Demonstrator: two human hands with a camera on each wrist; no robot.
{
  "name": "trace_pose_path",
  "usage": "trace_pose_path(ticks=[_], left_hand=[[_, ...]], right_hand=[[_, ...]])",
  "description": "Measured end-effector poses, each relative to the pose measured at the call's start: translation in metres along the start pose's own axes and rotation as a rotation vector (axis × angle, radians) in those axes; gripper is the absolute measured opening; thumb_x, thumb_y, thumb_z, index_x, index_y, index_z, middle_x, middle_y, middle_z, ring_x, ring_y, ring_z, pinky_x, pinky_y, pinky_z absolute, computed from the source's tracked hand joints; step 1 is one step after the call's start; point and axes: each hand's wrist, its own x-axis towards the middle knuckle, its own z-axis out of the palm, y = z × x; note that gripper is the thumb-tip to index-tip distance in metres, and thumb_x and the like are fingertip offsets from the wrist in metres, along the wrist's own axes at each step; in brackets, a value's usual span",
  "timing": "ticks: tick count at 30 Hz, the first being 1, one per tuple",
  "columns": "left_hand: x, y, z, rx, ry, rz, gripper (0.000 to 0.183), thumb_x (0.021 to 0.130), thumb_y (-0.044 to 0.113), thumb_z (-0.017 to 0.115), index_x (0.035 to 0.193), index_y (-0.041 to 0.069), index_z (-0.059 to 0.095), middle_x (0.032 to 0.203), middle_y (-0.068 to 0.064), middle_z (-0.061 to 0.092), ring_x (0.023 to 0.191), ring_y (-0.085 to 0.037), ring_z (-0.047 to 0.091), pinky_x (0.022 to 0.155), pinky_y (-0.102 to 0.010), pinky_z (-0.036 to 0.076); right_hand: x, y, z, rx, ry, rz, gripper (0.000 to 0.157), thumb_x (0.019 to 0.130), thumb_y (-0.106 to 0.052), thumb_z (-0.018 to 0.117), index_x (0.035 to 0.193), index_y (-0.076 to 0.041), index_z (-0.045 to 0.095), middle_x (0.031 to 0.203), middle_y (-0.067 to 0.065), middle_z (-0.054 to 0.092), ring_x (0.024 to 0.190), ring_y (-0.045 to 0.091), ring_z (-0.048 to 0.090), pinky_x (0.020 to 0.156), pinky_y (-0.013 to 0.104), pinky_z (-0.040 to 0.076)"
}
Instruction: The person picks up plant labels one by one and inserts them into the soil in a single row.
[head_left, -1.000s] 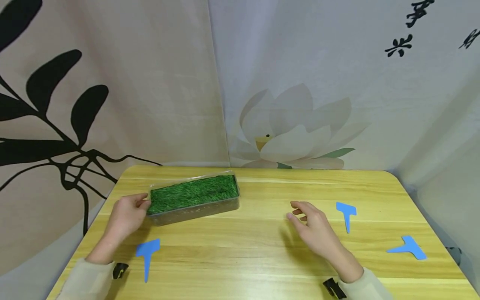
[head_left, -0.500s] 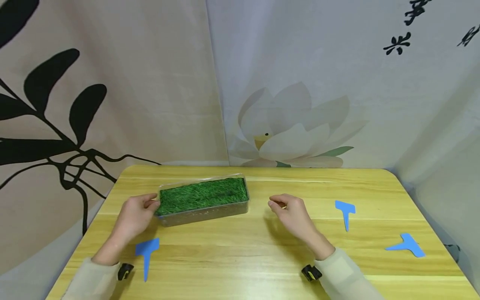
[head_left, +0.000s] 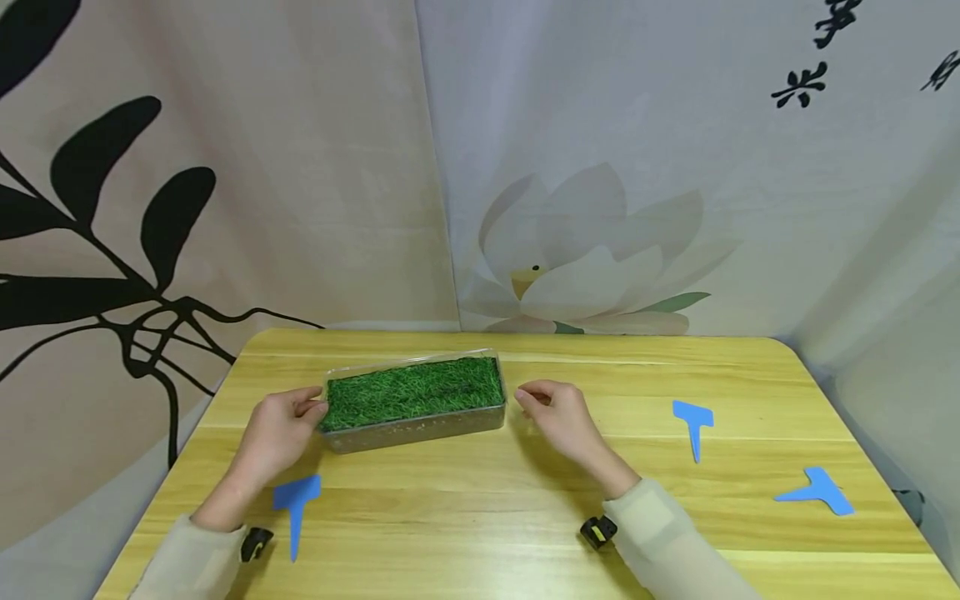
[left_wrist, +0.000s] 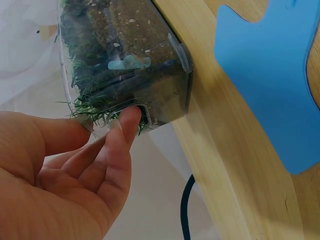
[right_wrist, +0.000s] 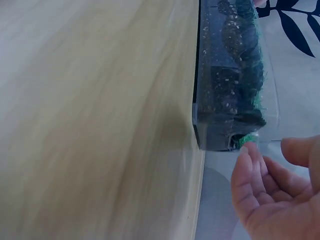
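A clear plastic box point(head_left: 416, 429) holds brown soil topped with green artificial-looking grass point(head_left: 412, 390). It sits on the table, left of the middle. My left hand point(head_left: 281, 425) pinches its left end, thumb at the rim and fingertips at a cut-out in the end wall, as the left wrist view shows point(left_wrist: 85, 170). Off the box's right end is my right hand point(head_left: 558, 417), fingers loosely bent with the thumb apart from them. In the right wrist view those fingertips point(right_wrist: 248, 150) come right up to the cut-out at that end, holding nothing.
A blue T-shaped plant label point(head_left: 297, 504) lies on the wooden table point(head_left: 465, 517) near my left forearm. Two more blue labels, one upright-looking point(head_left: 694, 423) and one turned sideways point(head_left: 817, 493), lie at the right. A printed curtain point(head_left: 360, 208) hangs behind the table.
The box has moved to the right with my left hand holding its end. My right hand has come left, from the table's right half to beside the box's right end.
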Motion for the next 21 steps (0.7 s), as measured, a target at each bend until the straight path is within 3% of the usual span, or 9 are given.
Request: trace_pose_path(ticks=[9,21], left_hand=[[0.001,-0.003,0.001,-0.018,-0.008,0.016,0.042,0.107,0.009,0.060,0.140,-0.016,0.054,0.120,-0.030,0.071,0.105,-0.039,0.072,0.065,-0.028,0.052],[0.002,0.001,0.006,-0.054,-0.028,0.020,0.043,0.107,0.009,0.059,0.141,-0.015,0.054,0.122,-0.030,0.070,0.100,-0.036,0.072,0.054,-0.029,0.045]], right_hand=[[0.008,-0.007,0.014,0.045,0.002,0.018,0.019,0.103,-0.015,0.069,0.110,0.000,0.078,0.084,0.007,0.075,0.082,0.036,0.073,0.065,0.034,0.058],[0.003,-0.006,0.003,0.029,0.011,0.022,0.012,0.100,-0.012,0.072,0.099,-0.004,0.081,0.081,0.007,0.075,0.079,0.038,0.072,0.063,0.032,0.056]])
